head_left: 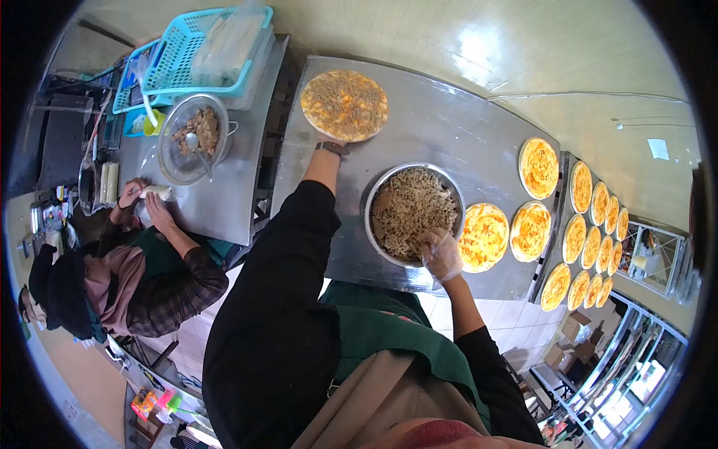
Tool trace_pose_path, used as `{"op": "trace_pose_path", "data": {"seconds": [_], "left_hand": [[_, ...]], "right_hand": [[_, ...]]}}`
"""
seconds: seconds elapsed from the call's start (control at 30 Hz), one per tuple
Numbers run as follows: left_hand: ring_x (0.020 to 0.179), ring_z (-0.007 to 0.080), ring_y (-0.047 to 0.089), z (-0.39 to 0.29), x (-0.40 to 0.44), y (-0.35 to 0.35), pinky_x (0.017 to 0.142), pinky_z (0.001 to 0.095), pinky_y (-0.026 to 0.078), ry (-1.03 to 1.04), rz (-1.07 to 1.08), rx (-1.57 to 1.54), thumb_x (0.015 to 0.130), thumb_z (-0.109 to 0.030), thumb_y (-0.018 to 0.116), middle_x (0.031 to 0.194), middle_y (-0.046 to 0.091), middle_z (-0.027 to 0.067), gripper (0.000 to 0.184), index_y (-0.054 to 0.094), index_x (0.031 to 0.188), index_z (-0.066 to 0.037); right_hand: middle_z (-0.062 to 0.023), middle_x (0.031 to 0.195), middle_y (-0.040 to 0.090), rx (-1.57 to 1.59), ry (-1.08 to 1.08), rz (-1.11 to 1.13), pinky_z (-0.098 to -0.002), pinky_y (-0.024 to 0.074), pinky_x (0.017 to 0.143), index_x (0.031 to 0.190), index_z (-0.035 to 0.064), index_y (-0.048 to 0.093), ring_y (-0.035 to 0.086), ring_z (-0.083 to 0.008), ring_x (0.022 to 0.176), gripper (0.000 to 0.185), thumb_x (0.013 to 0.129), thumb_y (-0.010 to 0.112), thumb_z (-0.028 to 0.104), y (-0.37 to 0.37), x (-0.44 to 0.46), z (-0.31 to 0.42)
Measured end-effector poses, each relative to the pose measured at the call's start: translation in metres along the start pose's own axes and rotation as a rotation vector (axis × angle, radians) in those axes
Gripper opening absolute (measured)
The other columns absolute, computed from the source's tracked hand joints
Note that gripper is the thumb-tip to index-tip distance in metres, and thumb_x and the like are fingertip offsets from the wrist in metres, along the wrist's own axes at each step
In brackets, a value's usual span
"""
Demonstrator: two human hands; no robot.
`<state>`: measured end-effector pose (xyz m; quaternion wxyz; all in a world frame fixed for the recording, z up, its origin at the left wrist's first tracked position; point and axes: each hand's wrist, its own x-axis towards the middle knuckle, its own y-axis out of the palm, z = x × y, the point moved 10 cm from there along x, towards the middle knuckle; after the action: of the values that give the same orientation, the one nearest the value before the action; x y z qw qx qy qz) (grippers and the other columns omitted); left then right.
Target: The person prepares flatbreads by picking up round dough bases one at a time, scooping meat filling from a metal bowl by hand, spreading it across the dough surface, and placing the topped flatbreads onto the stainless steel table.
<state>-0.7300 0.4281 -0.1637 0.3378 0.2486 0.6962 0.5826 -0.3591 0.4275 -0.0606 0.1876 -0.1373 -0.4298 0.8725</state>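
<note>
Grey metal counter (449,135) stretches before us, and on it we have a steel bowl (368,217) filled with crumbly brown filling (411,206). Near its right side, a round base (485,238) streaked with orange lies close by our right forearm, with two similar rounds (538,168) farther right. Beyond the counter's right end we see rows of more orange-topped rounds (574,239). The bowl stands between our far-left round (344,105), which is strewn with brown topping, and those on the right.

To our left, another counter (224,191) carries a clear bowl (173,166) of brown chunks with a spoon (192,141) in it. Behind that sit turquoise baskets (168,72), one holding plastic bags (221,49). A co-worker (161,299) leans in there, both hands on a pale roll (157,192).

Our left hand (332,140) is at the near edge of the brown-topped round, mostly hidden by it; we cannot tell how far its fingers are spread or whether they grip. Our right hand (441,253), in a clear glove, reaches over the bowl's rim with fingers bunched at the filling; whether they pinch any, we cannot tell.
</note>
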Motion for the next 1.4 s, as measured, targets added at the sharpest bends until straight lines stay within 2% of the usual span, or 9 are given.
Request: {"op": "trace_pose_path", "data": {"seconds": [0.37,0.47,0.73,0.87,0.97,1.13,1.23,1.3,1.4], "left_hand": [[0.134,0.0322,0.033,-0.023,-0.075,-0.034,0.112,0.0557,0.019,0.120,-0.498,0.012,0.095,-0.053,0.037,0.142,0.040,0.0162,0.062,0.039,0.138,-0.008],[0.122,0.0305,0.045,-0.039,-0.141,-0.028,0.102,0.0517,0.035,0.221,-0.842,0.452,0.096,-0.044,0.045,0.131,0.048,0.0154,0.054,0.039,0.136,-0.008],[0.102,0.0183,0.060,0.224,-0.143,0.142,0.087,0.0331,0.048,-0.242,0.343,1.278,0.098,-0.026,0.049,0.108,0.065,0.0109,0.033,0.057,0.120,-0.004],[0.107,0.0344,0.060,0.370,-0.134,0.098,0.094,0.0383,0.045,-0.291,0.719,1.917,0.098,-0.046,0.039,0.115,0.062,0.0215,0.053,0.054,0.124,-0.002],[0.111,0.0389,0.056,0.404,-0.118,0.044,0.097,0.0428,0.043,-0.539,0.554,2.266,0.097,-0.058,0.024,0.121,0.059,0.0236,0.071,0.053,0.125,-0.001],[0.123,0.0372,0.048,0.439,-0.111,-0.015,0.104,0.0464,0.035,-0.796,0.564,2.243,0.096,-0.059,0.015,0.127,0.054,0.0242,0.076,0.054,0.124,-0.001],[0.106,0.0335,0.060,0.448,-0.098,-0.024,0.090,0.0474,0.046,-0.719,0.589,2.217,0.096,-0.060,0.015,0.108,0.064,0.0220,0.078,0.064,0.108,0.000],[0.074,0.0232,0.065,0.442,-0.116,-0.046,0.063,0.0417,0.052,-1.255,0.158,1.859,0.097,-0.059,0.018,0.085,0.066,0.0144,0.073,0.066,0.097,-0.003],[0.074,0.0120,0.063,0.449,-0.144,-0.059,0.063,0.0329,0.051,-1.423,0.034,1.592,0.097,-0.049,0.038,0.090,0.068,0.0064,0.051,0.065,0.101,-0.007]], "right_hand": [[-0.0115,0.091,0.059,-0.079,-0.020,-0.077,-0.0423,0.0490,0.070,0.091,0.0096,0.064,0.060,-0.0318,0.081,0.015,0.076,0.065,0.012,-0.006,-0.002,0.014],[-0.0115,0.104,0.060,-0.178,-0.074,-0.053,-0.0416,0.0497,0.074,0.094,0.0111,0.064,0.060,-0.0307,0.090,0.019,0.076,0.066,0.013,-0.006,0.011,0.029],[-0.0112,0.113,0.060,-0.111,-0.148,-0.011,-0.0404,0.0502,0.082,0.102,0.0124,0.065,0.058,-0.0295,0.099,0.024,0.079,0.060,0.014,0.028,-0.013,0.024],[-0.0105,0.105,0.063,-0.042,-0.195,-0.052,-0.0373,0.0510,0.081,0.104,0.0106,0.065,0.060,-0.0286,0.096,0.024,0.081,0.062,0.015,0.033,-0.023,0.013],[-0.0102,0.105,0.064,0.289,0.099,-0.340,-0.0352,0.0511,0.079,0.104,0.0076,0.064,0.062,-0.0248,0.090,0.023,0.082,0.061,0.013,-0.056,-0.075,-0.014],[-0.0104,0.110,0.063,1.369,0.985,-0.655,-0.0274,0.0487,0.067,0.113,0.0020,0.054,0.063,-0.0189,0.082,0.040,0.074,0.058,-0.001,-0.020,-0.225,-0.160],[-0.0147,0.118,0.057,1.486,1.060,-0.738,-0.0278,0.0494,0.062,0.120,0.0021,0.044,0.063,-0.0230,0.082,0.050,0.071,0.054,-0.004,0.002,-0.252,-0.195],[-0.0183,0.120,0.055,1.682,1.089,-0.772,-0.0313,0.0514,0.062,0.119,0.0014,0.043,0.064,-0.0275,0.084,0.050,0.071,0.054,-0.005,0.019,-0.258,-0.205],[-0.0215,0.120,0.055,1.836,0.961,-0.797,-0.0338,0.0532,0.062,0.120,0.0029,0.045,0.064,-0.0307,0.087,0.050,0.071,0.051,-0.008,0.026,-0.258,-0.212]]}}
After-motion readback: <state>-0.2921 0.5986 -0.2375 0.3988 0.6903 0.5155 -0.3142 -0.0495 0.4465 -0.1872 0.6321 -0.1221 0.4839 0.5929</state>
